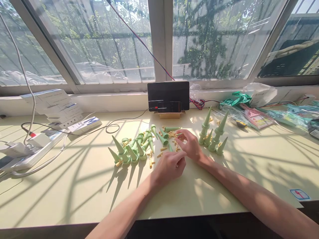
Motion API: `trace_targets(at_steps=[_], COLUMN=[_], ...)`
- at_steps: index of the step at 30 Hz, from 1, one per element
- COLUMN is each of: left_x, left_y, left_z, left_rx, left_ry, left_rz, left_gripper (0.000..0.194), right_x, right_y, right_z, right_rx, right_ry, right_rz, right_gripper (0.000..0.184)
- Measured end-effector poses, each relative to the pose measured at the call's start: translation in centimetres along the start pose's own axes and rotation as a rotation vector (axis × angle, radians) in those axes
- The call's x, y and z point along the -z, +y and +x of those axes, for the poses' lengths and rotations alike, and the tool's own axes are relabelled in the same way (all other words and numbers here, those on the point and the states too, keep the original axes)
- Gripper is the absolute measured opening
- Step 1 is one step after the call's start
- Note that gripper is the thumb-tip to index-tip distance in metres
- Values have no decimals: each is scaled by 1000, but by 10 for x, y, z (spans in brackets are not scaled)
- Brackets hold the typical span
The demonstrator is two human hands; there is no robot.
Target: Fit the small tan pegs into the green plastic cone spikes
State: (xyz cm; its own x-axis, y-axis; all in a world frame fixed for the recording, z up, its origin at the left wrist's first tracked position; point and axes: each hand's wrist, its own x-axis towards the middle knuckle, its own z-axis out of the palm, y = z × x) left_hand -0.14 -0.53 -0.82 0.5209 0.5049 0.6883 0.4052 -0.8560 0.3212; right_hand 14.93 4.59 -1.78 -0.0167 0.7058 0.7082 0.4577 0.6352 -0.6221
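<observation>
My left hand [171, 163] is closed, its fingers curled inward near the middle of the table. Whatever it may hold is hidden. A green plastic cone [170, 147] shows just beyond its knuckles; I cannot tell whether they touch. My right hand [189, 144] reaches over a scatter of small yellow pegs [171, 134], thumb and fingers curved with a gap between them. Several loose green cones [163, 140] lie beside the pegs. To the left is a cluster of green spikes [134, 152], some upright. On the right stand stacked green cone pieces [216, 137].
A black tablet [168, 91] and a phone [169, 107] lean on a stand by the window. White boxes [84, 124] and a power strip [37, 154] with cables occupy the left. Plastic bags [259, 116] lie at the back right. The table's front edge is near my forearms.
</observation>
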Motion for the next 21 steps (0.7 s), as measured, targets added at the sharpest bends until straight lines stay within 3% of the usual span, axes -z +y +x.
trace_targets(at_steps=[21], left_x=[2], left_y=[-2], left_z=[2], left_rx=[-6], left_ry=[1], left_rz=[36], left_gripper=[19], right_x=[-1], right_y=[5], right_z=[-1], right_rx=[-17], right_ry=[-3], right_rz=[-26], right_gripper=[14])
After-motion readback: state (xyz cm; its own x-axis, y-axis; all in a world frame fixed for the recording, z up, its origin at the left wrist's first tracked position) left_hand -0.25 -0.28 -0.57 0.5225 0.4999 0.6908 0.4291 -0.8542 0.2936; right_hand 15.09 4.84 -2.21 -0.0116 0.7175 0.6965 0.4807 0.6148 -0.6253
